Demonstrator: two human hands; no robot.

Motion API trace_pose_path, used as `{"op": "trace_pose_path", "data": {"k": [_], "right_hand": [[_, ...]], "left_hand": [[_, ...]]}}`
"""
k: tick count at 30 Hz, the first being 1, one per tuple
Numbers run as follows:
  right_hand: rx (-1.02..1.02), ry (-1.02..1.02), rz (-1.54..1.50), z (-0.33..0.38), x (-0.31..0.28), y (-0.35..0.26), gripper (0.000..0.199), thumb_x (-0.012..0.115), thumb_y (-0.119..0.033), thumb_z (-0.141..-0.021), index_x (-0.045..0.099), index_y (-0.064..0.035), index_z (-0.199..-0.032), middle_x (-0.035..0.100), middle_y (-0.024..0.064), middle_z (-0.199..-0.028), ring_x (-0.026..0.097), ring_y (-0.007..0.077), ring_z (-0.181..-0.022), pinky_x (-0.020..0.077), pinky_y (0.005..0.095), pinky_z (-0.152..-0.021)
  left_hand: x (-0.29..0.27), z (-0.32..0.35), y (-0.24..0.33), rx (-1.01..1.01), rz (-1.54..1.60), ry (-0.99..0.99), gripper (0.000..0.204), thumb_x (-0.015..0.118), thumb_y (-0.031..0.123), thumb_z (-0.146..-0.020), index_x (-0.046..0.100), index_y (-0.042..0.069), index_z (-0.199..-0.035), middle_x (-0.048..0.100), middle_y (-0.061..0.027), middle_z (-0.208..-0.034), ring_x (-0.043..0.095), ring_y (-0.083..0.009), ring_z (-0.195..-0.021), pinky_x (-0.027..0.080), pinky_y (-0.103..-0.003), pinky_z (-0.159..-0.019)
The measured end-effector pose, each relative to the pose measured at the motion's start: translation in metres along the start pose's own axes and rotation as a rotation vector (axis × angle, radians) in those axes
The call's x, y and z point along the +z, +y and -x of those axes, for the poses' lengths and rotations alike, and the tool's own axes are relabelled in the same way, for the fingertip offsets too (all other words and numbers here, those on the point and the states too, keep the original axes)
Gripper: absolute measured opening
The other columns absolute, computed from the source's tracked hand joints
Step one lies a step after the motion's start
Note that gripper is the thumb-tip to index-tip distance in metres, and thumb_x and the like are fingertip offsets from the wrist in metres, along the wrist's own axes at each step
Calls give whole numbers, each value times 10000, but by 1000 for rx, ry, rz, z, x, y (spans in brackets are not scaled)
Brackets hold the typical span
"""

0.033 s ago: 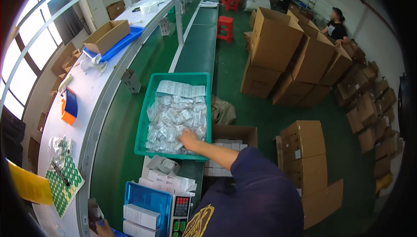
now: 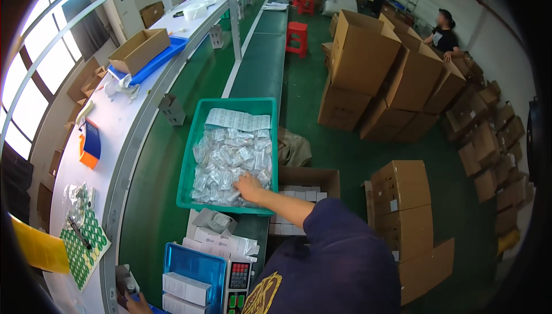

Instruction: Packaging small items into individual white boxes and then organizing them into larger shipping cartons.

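Note:
My right hand (image 2: 248,188) reaches into a green plastic bin (image 2: 187,176), fingers curled down onto the heap of small clear plastic packets (image 2: 221,156); the packet under the fingertips is partly hidden. A folded sheet of pale packets (image 2: 238,119) lies at the bin's far end. Low at the left, my left hand (image 2: 138,303) is only partly in view, its fingers against a small open box (image 2: 126,279) with something inside. Between the hands, a blue tray (image 2: 192,259) holds white boxes (image 2: 187,288), beside the keypad of a scale (image 2: 238,276).
An open white box (image 2: 214,221) lies just below the bin. On the left is a white bench (image 2: 75,170) with a green-dotted sticker sheet (image 2: 86,236) and an orange-blue holder (image 2: 90,144). Cartons (image 2: 399,205) stand to the right; farther off, a person (image 2: 444,35) is behind more cartons.
The bin and bench sit slightly farther left in the picture. My left hand and the small box have shifted a little; my right hand stays among the packets.

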State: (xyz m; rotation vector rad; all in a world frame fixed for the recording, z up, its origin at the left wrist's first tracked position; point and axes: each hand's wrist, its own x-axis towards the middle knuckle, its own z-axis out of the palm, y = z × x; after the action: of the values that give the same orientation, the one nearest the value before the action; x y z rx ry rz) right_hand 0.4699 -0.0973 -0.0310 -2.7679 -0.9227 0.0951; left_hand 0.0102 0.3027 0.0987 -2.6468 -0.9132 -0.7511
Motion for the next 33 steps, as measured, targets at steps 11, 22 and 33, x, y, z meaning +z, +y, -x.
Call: {"op": "trace_pose_path", "data": {"k": [11, 22, 33], "right_hand": [[-13, 396, -776, -12, 7, 2, 311, 675, -204, -846, 625, -58, -1116, 590, 145, -1055, 581, 352, -947, 485, 416, -799], [-51, 509, -965, -22, 36, -2, 381, 665, -208, -846, 587, -82, -1197, 614, 169, -1065, 613, 286, -865, 508, 389, -781], [21, 367, -1667, 43, -161, -34, 303, 664, -53, -892, 511, -60, -1154, 558, 21, -930, 562, 85, -766, 534, 237, -680]], "left_hand": [[-73, -28, 147, -134, 186, -83, 603, 751, 367, -799, 573, 82, -1300, 521, -237, -1318, 542, -417, -1136, 442, -484, -955], [-74, -7, 194, -55, 170, -107, 754, 795, 36, -602, 540, 63, -1311, 425, -231, -1395, 423, -419, -1280, 341, -470, -1068], [-62, -33, 318, 25, 589, 127, 1092, 896, 63, -544, 303, 62, -1462, 489, -167, -1357, 506, -379, -1174, 386, -461, -1016]]}}
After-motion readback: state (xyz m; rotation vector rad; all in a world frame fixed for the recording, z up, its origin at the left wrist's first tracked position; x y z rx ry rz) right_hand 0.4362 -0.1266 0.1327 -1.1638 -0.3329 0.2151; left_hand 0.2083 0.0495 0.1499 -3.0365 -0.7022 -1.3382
